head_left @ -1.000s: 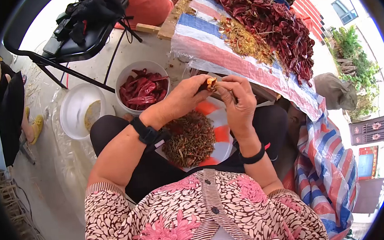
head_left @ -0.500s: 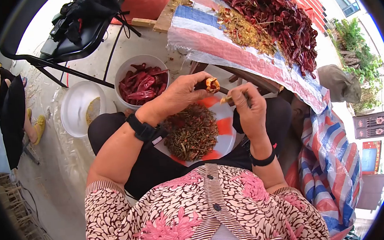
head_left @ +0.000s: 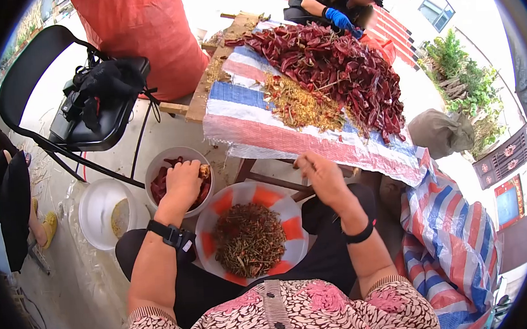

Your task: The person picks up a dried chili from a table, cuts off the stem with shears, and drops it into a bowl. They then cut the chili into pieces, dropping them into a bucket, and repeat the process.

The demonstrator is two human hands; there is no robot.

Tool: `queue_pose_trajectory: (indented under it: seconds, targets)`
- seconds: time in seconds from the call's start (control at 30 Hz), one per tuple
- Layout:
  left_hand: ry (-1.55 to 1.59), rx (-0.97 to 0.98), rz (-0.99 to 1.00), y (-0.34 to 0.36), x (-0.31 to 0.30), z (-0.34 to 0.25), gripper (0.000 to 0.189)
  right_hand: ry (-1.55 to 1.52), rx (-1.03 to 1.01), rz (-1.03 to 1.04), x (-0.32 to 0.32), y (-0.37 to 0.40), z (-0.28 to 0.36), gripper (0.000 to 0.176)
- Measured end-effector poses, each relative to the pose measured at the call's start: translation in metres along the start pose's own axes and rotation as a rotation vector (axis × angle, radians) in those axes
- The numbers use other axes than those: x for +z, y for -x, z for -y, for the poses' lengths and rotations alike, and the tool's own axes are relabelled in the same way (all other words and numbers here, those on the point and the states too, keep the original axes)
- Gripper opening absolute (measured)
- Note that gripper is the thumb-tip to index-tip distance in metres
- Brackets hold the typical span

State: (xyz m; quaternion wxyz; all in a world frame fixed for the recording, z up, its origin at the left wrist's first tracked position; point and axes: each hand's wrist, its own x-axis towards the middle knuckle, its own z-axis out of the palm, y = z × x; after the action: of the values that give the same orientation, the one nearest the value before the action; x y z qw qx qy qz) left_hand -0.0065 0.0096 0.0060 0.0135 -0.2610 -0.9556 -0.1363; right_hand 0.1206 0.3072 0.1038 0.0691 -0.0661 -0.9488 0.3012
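Observation:
My left hand [head_left: 182,183] is over the white bucket [head_left: 149,171] of dark red dried chili peppers [head_left: 158,184]. Its fingers are closed around a dried chili pepper [head_left: 204,171], whose open end shows pale orange. Near the front edge of the striped sheet, my right hand [head_left: 324,176] is raised with loosely bent fingers apart, and I see nothing held in it. Between my knees rests a red and white basin [head_left: 293,228] with a heap of dry stems and bits [head_left: 250,239].
A table under a striped woven sheet [head_left: 237,121] bears a pile of dried chilies [head_left: 342,69] and yellow seeds [head_left: 302,105]. Behind it is a person with a blue glove [head_left: 340,20]. At left are a white tub [head_left: 97,214], a black folding chair [head_left: 105,135] and a red sack [head_left: 144,45].
My left hand has moved left and down to the bucket with the chili. The right hand has moved slightly left, and the stem it pinched no longer shows. The view has tilted up.

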Motion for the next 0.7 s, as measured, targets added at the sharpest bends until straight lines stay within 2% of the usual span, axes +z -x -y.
queue_pose_trajectory:
  seconds: [0.07,0.13,0.2,0.27,0.37,0.43,0.47,0.57,0.67,0.7]
  targets:
    - [-0.059,-0.035,-0.046,-0.001,0.002,0.002,0.029,0.038,0.015,-0.049,-0.018,-0.029,-0.003,0.038]
    - [-0.119,-0.048,-0.152,0.002,0.007,0.002,0.032,0.169,0.056,-0.122,-0.03,-0.063,-0.011,0.032]
    - [-0.098,-0.016,0.01,0.0,0.009,0.003,0.04,0.252,-0.075,-0.268,-0.033,-0.105,-0.045,0.026]
    - [-0.069,0.003,0.226,-0.001,0.007,-0.002,0.045,0.295,-0.031,-0.322,-0.036,-0.142,-0.062,0.026]
    - [-0.047,0.095,0.372,0.001,0.012,-0.005,0.036,0.349,0.044,-0.42,-0.039,-0.19,-0.066,0.03]
    - [-0.017,0.064,0.483,-0.003,0.006,-0.011,0.032,0.354,0.081,-0.494,-0.039,-0.214,-0.063,0.039]
    - [-0.001,0.049,0.54,-0.005,0.005,-0.012,0.031,0.3,0.115,-0.47,-0.039,-0.229,-0.066,0.041]
    - [-0.008,0.085,0.509,-0.008,0.017,-0.011,0.03,0.071,0.16,-0.337,-0.04,-0.265,-0.08,0.055]
    - [0.01,0.105,0.509,-0.011,0.012,-0.013,0.028,-0.092,-0.094,-0.361,-0.015,-0.335,-0.177,0.054]
    - [0.021,0.113,0.512,-0.01,0.01,-0.013,0.028,-0.095,0.042,-0.259,-0.028,-0.317,-0.147,0.053]
